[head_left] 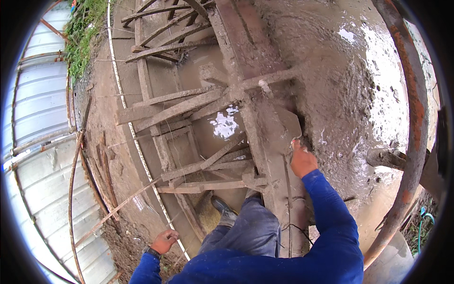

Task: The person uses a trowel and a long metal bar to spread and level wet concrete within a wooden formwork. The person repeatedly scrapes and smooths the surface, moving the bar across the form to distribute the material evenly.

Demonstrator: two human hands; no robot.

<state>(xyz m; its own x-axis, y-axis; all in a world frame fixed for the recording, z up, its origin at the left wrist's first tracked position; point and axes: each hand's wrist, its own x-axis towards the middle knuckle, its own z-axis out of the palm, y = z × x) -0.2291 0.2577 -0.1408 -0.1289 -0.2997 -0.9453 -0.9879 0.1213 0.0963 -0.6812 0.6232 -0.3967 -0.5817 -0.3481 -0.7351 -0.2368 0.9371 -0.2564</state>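
Observation:
My right hand reaches forward, closed around what looks like a trowel; a reddish end shows by the thumb. Its flat, mud-coloured blade lies against the wet grey surface beside the timber framework. My left hand, with a dark band at the wrist, hovers by the long white pole. Its fingers are loosely bent and slightly apart, with nothing visible in them. The wooden formwork, caked in mud, runs ahead of me, with several crosspieces and slanted braces.
Muddy water stands inside the frame, where my booted foot rests. A rusty curved pipe arches along the right. Corrugated metal sheets line the left, near loose sticks. Wet mud spreads to the right.

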